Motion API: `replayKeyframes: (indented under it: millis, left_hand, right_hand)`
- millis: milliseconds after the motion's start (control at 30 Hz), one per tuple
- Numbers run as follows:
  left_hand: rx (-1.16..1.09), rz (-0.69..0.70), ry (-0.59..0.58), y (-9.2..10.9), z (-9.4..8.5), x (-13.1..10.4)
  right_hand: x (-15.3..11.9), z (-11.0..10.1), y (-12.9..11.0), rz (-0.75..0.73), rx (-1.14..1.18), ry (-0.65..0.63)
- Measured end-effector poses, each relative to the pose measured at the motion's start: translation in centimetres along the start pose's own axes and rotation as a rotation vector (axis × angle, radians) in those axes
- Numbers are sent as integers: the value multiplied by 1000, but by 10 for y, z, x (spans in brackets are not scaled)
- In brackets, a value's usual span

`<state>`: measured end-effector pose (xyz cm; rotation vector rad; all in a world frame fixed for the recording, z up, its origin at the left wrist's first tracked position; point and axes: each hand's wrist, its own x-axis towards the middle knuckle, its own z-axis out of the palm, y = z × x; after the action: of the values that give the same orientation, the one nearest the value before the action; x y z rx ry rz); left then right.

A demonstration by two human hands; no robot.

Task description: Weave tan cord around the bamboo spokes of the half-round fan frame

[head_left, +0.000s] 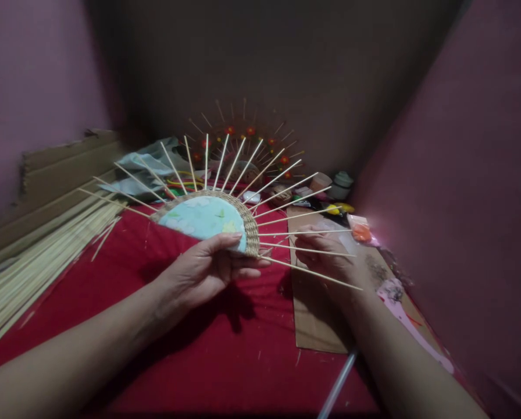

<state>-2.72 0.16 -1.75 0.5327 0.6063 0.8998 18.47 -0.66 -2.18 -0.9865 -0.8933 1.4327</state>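
My left grip is closing around the lower corner of the fan, thumb on top, maybe for steadying it above the worktop. My right grip is curling behind the sticks; its exact hold I cannot tell.

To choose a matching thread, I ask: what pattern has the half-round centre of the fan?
Light blue with pale floral shapes, in the head view.

So the left hand has the half-round woven piece by its corner — blue floral fabric inside, thin sticks fanning out all round — and the right hand is up at the lower sticks, over some cardboard on red cloth.
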Motion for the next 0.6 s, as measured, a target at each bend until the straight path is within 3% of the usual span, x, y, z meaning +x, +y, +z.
replayKeyframes:
  millis: [233,367,600]
  left_hand:
    - [2,-33,-65,0,-4,0]
    - [-6,-58,-90,1,-5,0]
    - [-13,19,69,6,0,1]
  right_hand:
    - [1,-1,0,46,85,-70]
    - [0,-1,-1,46,64,-39]
    - [0,-10,-1,15,38,8]
